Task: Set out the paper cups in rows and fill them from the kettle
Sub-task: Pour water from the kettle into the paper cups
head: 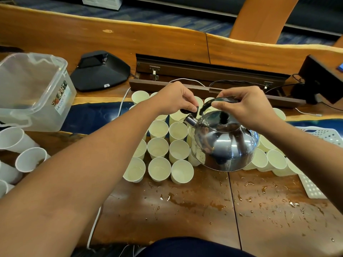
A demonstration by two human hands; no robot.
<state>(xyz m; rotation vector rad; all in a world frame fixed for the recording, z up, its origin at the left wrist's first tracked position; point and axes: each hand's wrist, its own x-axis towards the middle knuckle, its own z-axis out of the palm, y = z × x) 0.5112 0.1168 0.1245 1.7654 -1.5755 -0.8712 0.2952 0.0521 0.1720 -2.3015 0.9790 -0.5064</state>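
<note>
Several cream paper cups (158, 147) stand upright in rows on the wooden table (185, 210). A shiny steel kettle (225, 143) hangs tilted above them, its spout (190, 120) over a cup (177, 130) in a far row, with water running from it. My right hand (246, 106) grips the kettle's black handle from above. My left hand (173, 98) pinches the black spout cap (189, 109) and holds it up. More cups (274, 160) stand to the right of the kettle, partly hidden behind it.
Water drops and puddles (204, 203) lie on the near table. A clear plastic box (31, 89) stands at the left, with white cups (29, 158) lying beside it. A white perforated basket (323, 134) is at the right. Black devices (101, 71) and cables (239, 82) sit behind.
</note>
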